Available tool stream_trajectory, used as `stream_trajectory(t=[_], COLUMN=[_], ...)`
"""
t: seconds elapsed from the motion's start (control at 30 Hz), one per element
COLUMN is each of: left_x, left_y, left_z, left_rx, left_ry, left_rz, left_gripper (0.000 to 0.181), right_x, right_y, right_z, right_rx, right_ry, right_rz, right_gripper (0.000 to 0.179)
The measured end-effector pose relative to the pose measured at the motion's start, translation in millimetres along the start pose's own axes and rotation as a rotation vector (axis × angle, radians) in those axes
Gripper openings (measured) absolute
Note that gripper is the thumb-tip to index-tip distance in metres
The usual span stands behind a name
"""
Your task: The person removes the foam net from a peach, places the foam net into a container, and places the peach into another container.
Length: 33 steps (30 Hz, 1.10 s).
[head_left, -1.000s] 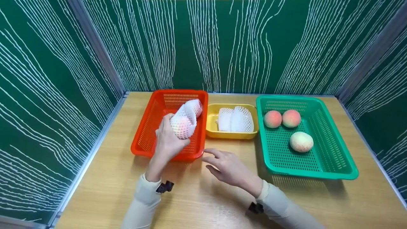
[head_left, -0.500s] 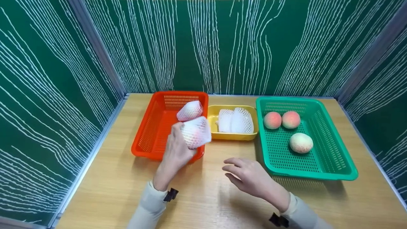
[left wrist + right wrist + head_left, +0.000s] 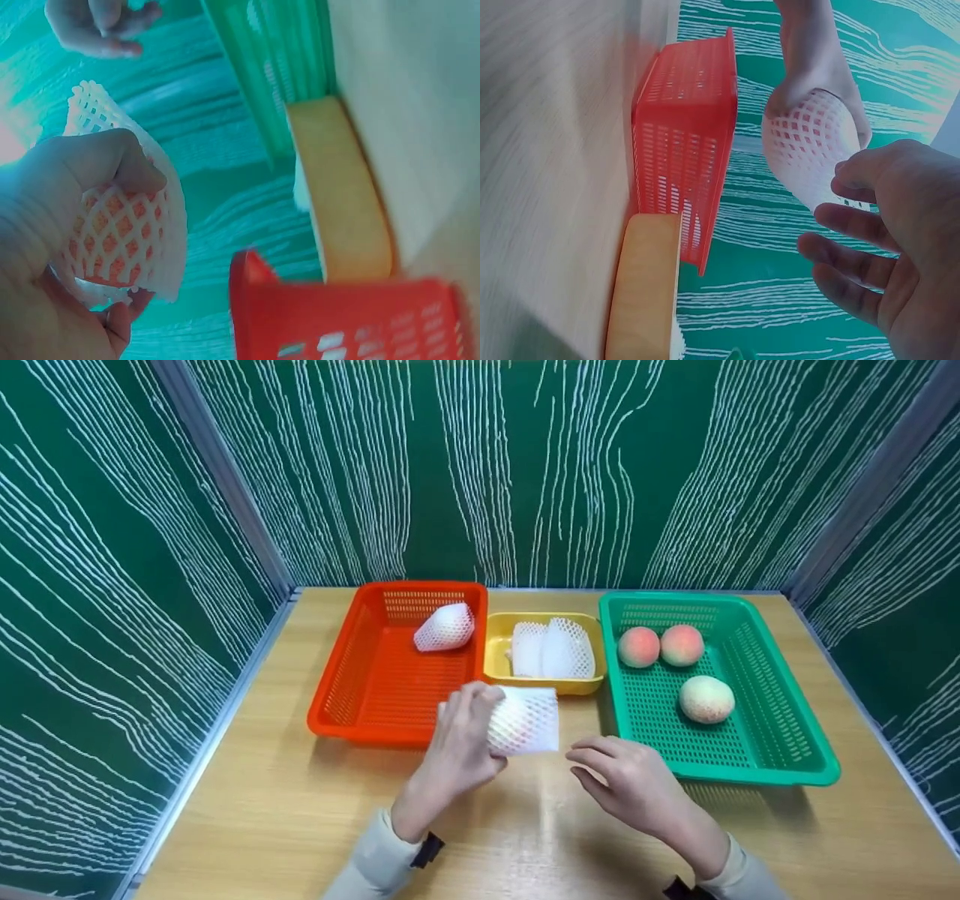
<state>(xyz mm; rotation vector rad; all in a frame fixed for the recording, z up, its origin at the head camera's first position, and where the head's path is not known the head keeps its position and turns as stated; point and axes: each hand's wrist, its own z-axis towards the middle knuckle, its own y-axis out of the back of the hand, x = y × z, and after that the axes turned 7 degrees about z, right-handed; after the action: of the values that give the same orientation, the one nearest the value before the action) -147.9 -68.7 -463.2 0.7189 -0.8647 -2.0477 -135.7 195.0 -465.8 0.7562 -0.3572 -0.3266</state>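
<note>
My left hand (image 3: 461,742) grips a peach in a white foam net sleeve (image 3: 523,721), held over the table in front of the yellow basket. In the left wrist view, the thumb and fingers wrap the netted peach (image 3: 120,236), whose reddish skin shows through the mesh. The sleeve's loose end points toward my right hand (image 3: 637,784). That hand holds nothing; its fingers are loosely bent and close to the sleeve. Whether the right fingertips touch the foam is unclear in the right wrist view, where they overlap the sleeve (image 3: 810,142).
A red basket (image 3: 382,690) on the left contains another netted peach (image 3: 448,628). Folded foam nets (image 3: 551,649) lie in the small yellow basket (image 3: 562,687) at the centre. Three bare peaches (image 3: 706,700) sit in the green basket (image 3: 652,727) on the right.
My left hand has lifted the netted peach out of the red basket and carried it right and toward me. My right hand has moved to the right, away from the red basket.
</note>
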Motion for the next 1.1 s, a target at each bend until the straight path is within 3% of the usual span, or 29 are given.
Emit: stream_trajectory(t=[0.3, 0.6, 0.9, 1.1], left_x=[-15.2, -16.0, -17.4, -16.6], left_y=[-30.9, -57.6, -64.3, -68.8], left_z=[-17.1, -27.8, -33.3, -34.1], left_rx=[0.075, 0.194, 0.313, 0.404], left_ry=[-0.047, -0.013, 0.029, 0.033], left_rz=[-0.035, -0.031, -0.033, -0.031], left_gripper=[0.091, 0.089, 0.092, 0.091], right_x=[-1.2, -4.8, -7.0, -8.9], right_y=[1.1, -4.6, -9.6, -12.5], right_z=[-16.5, -26.8, -33.4, -35.4], right_rx=[-0.01, 0.013, 0.092, 0.087], right_ry=[-0.063, -0.114, -0.194, -0.216], right_rz=[0.003, -0.014, -0.005, 0.001], right_gripper=[0.021, 0.023, 0.017, 0.015])
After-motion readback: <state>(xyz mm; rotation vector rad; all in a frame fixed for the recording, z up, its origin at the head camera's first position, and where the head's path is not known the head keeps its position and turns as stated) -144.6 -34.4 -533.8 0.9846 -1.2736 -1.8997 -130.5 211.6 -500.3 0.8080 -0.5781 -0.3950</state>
